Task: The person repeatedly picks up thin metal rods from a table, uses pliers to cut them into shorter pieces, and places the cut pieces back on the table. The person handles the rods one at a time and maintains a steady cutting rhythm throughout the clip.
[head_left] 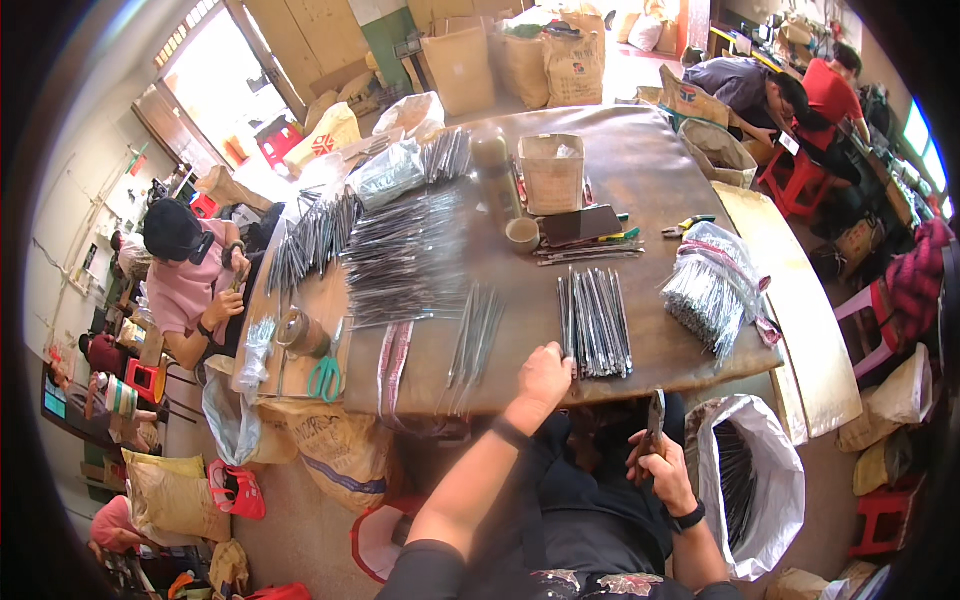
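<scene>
A row of thin dark metal rods (pixel 595 322) lies side by side near the table's front edge. At its lower left corner is my left hand (pixel 546 373), fingers pinched at the near end of the outermost rod. My right hand (pixel 663 468) is wrapped round a pair of pliers (pixel 656 418), jaws upward, held over my lap just off the table edge. Left of the row, a looser bunch of thin rods (pixel 475 335) rests on the brown tabletop (pixel 520 380). A plastic-wrapped bundle of rods (pixel 712 290) lies to the right.
A large rod pile (pixel 405 265) covers the table's left. Behind the row are a dark flat case (pixel 580 226), a cup (pixel 522 236) and a carton (pixel 552 175). Teal scissors (pixel 325 380) lie front left. An open white sack (pixel 750 480) holds rods beside my right arm. A co-worker (pixel 185 270) sits left.
</scene>
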A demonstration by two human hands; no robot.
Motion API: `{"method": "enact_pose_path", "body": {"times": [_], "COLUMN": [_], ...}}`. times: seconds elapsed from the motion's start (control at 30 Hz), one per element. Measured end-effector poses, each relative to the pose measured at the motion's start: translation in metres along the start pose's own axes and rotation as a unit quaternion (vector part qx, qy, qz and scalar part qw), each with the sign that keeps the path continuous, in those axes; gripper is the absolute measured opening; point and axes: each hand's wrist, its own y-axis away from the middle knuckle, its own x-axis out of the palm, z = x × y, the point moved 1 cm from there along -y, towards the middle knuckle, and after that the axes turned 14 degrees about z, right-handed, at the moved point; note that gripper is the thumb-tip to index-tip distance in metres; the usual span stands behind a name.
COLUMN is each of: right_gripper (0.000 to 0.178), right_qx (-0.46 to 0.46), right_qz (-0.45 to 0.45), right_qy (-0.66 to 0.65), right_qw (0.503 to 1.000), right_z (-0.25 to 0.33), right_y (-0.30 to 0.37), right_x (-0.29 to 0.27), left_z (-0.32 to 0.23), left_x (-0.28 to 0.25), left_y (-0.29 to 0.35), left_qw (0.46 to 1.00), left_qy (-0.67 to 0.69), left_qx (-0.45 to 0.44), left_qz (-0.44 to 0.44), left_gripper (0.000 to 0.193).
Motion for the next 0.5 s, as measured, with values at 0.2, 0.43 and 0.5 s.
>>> {"method": "enact_pose_path", "body": {"times": [0.2, 0.43, 0.5], "right_gripper": [0.034, 0.035, 0.035], "right_qx": [-0.003, -0.023, -0.028], "right_qz": [-0.052, -0.075, -0.072], "right_qy": [-0.024, -0.033, -0.035], "right_qw": [0.998, 0.996, 0.996], "right_z": [-0.008, -0.003, -0.003], "right_y": [0.007, 0.004, 0.005], "right_x": [-0.017, -0.020, -0.020], "left_z": [0.016, 0.009, 0.015], "left_x": [-0.014, -0.009, -0.017], "left_y": [-0.008, -0.013, -0.013], "left_qw": [0.997, 0.999, 0.992], "left_qy": [0.056, 0.034, 0.107], "left_qx": [-0.044, -0.024, -0.011], "left_qz": [-0.033, 0.025, 0.066], "left_gripper": [0.028, 0.032, 0.035]}}
